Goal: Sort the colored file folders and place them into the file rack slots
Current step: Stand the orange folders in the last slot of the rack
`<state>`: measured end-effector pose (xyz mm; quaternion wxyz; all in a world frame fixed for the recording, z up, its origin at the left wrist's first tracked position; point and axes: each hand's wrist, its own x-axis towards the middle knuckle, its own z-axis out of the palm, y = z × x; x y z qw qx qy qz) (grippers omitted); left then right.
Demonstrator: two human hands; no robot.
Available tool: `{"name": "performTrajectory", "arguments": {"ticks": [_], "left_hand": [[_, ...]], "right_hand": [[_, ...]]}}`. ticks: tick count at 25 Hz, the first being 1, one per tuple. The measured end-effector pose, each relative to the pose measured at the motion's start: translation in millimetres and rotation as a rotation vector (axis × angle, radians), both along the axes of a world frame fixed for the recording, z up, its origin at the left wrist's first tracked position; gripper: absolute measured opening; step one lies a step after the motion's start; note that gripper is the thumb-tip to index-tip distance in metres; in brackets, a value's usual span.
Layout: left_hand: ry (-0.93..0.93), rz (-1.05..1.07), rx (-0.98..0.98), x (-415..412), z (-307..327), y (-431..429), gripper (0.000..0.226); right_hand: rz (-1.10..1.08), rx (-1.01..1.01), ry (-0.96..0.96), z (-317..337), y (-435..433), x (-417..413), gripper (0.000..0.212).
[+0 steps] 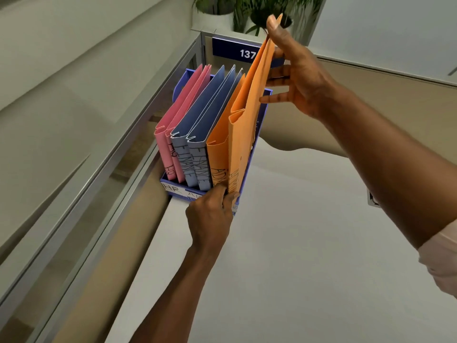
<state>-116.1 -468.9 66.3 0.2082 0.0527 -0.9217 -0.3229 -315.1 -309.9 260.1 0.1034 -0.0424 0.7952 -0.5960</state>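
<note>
A blue file rack (178, 191) stands on the white desk by a glass partition. It holds two pink folders (173, 125), two blue folders (205, 115) marked FINANCE and an orange folder (221, 134). A second orange folder (249, 112) stands tilted at the rack's right end, partly raised. My left hand (210, 214) pinches the bottom of its spine at the rack's front. My right hand (296, 70) grips its top rear edge, thumb up on the corner and fingers spread along the right face.
White labels run along the rack's front lip; "HR" is readable. A glass partition with a metal frame (118, 154) runs along the left. A blue sign reading 137 (237, 50) and potted plants (254, 11) sit behind the rack. The white desk (296, 243) extends to the right.
</note>
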Motion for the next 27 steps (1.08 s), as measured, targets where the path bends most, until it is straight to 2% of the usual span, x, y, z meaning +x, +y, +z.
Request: {"name": "performTrajectory", "arguments": {"ticks": [3,5,12,17,21,27], "left_hand": [[-0.024,0.028,-0.005,-9,-8,3,0.028],[-0.027,0.036,-0.003,-13,-11,6,0.027],[-0.042,0.057,-0.042,-29,-15,15,0.028],[-0.142,0.097,-0.066,-29,-28,18,0.026],[-0.202,0.122,-0.091,-25,-37,22,0.026],[-0.235,0.101,-0.078,-28,-35,24,0.028]], "right_hand": [[-0.024,-0.034,0.004,-8,5,-7,0.05],[-0.044,-0.046,0.018,-11,7,-9,0.043],[-0.06,-0.075,0.05,-17,13,-12,0.045],[-0.009,-0.009,0.021,-23,15,-15,0.035],[-0.031,0.013,-0.001,-43,18,-18,0.052],[-0.106,0.146,0.135,-70,15,-14,0.047]]}}
